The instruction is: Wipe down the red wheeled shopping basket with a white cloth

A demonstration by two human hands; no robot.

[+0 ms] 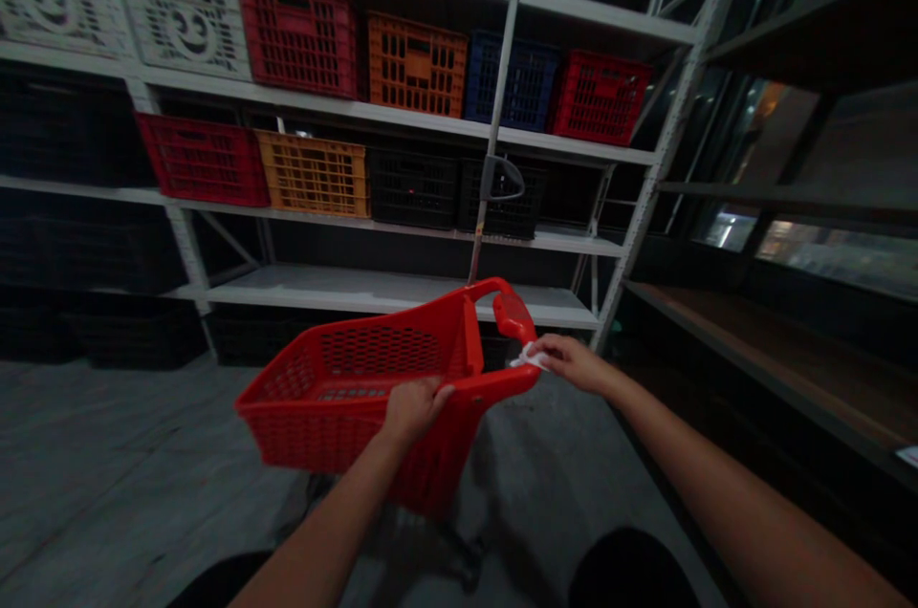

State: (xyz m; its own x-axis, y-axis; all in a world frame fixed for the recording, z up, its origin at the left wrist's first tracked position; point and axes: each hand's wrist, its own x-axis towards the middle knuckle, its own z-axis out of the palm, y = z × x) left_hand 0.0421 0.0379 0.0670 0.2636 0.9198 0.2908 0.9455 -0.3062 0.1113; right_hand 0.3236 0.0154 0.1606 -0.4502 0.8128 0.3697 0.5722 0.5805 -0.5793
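Observation:
A red plastic shopping cart (430, 465) stands on the floor before me, its basket turned to the left and its handle to the right. My left hand (414, 412) is closed over the near rim of the basket, thumb along the top edge. With my right hand (566, 361) I pinch a white cloth or tissue (529, 357) against the cart's handle, at its near corner. Part of the white piece is hidden under my fingers. Inside the basket I see no goods.
Behind the cart stands a white metal rack (402, 111) with red, orange, yellow, blue, black and white crates. A pole with a grey handle (504, 178) rises in front of it. Dark shelving (775, 350) runs along the right. Grey concrete floor (107, 455) lies at the left.

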